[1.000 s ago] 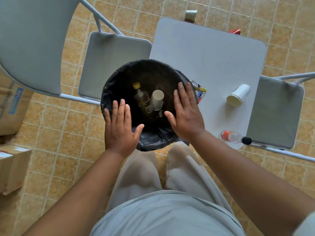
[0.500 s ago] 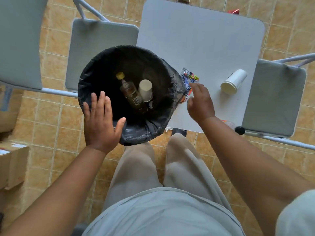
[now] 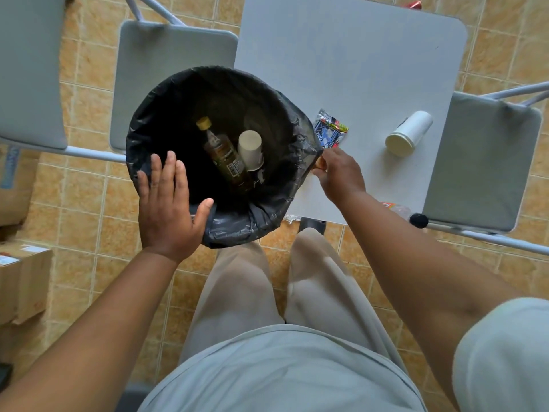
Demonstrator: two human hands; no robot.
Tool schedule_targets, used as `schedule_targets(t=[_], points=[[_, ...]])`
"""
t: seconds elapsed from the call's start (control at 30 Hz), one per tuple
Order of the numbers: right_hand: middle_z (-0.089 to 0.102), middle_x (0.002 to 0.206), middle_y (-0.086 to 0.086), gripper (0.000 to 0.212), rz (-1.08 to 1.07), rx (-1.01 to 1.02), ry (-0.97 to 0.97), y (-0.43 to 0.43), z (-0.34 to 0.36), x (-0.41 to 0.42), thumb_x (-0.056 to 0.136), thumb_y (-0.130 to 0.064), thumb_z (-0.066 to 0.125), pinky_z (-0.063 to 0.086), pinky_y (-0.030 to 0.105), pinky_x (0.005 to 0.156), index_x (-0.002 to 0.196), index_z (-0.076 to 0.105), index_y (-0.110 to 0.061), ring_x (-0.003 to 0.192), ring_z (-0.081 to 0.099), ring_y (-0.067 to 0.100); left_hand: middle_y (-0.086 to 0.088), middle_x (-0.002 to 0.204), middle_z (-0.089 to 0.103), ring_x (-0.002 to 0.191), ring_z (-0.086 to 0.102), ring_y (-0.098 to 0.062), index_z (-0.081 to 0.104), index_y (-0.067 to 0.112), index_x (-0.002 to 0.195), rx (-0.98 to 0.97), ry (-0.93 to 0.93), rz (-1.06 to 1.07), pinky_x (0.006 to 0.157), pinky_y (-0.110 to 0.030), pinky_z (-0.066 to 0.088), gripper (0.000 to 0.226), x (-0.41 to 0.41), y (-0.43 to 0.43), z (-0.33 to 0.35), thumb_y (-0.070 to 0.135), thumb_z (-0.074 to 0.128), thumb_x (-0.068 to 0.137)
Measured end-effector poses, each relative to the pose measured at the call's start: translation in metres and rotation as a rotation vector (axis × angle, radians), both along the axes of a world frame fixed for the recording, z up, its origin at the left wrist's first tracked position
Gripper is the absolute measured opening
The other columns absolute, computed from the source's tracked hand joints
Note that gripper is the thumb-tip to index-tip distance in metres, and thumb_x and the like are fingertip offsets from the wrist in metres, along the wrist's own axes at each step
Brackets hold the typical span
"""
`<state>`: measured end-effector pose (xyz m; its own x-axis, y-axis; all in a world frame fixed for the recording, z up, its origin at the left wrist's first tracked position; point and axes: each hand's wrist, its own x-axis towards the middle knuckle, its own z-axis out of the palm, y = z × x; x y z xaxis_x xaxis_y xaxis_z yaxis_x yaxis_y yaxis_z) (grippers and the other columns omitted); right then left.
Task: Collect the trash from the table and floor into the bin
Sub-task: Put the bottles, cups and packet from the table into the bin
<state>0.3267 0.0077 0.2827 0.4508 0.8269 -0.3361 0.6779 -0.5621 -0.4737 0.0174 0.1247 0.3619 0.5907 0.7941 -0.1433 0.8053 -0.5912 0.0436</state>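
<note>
The bin [image 3: 166,114], lined with a black bag, stands between the chair and the white table [image 3: 356,63]. Inside it lie a brown bottle [image 3: 225,156] and a paper cup [image 3: 251,148]. My left hand [image 3: 169,200] lies flat on the bin's near rim, fingers straight. At the table's edge beside the bin, my right hand [image 3: 338,172] has its fingers curled round a small orange-tan scrap [image 3: 319,163]. A colourful wrapper [image 3: 331,130] lies just beyond that hand. Farther right on the table, a white paper cup [image 3: 410,133] lies on its side.
A plastic bottle with a black cap [image 3: 416,218] lies low by the table's near right corner. Grey folding chairs stand at the left [image 3: 172,63] and the right [image 3: 481,162]. Cardboard boxes [image 3: 23,281] sit on the tiled floor at left. A red thing [image 3: 414,4] shows beyond the table.
My right hand left the bin's rim, reached to the table by the wrapper, then curled at the table's edge beside the bin. My left hand stayed on the rim.
</note>
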Motion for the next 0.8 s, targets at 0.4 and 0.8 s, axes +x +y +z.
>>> schedule_targets(t=[0.4, 0.8], points=[[0.072, 0.106, 0.009, 0.027, -0.257, 0.804, -0.108, -0.011, 0.186, 0.003, 0.093, -0.013, 0.065, 0.057, 0.028, 0.078, 0.115, 0.06, 0.002, 0.089, 0.071, 0.025, -0.018, 0.164, 0.017, 0.153, 0.004, -0.034, 0.023, 0.0, 0.153, -0.011, 0.028, -0.022, 0.124, -0.053, 0.003, 0.078, -0.002, 0.001, 0.001, 0.053, 0.035, 0.097], [0.046, 0.071, -0.003, 0.027, 0.304, 0.03, -0.132, 0.101, 0.091, -0.106, 0.093, -0.018, 0.065, 0.054, 0.043, 0.054, 0.116, 0.049, -0.018, 0.067, 0.061, 0.033, -0.017, 0.165, 0.015, 0.154, 0.003, -0.033, 0.022, 0.001, 0.154, -0.017, 0.035, -0.032, 0.124, -0.053, 0.003, 0.079, -0.001, 0.0, 0.002, 0.055, 0.034, 0.098]])
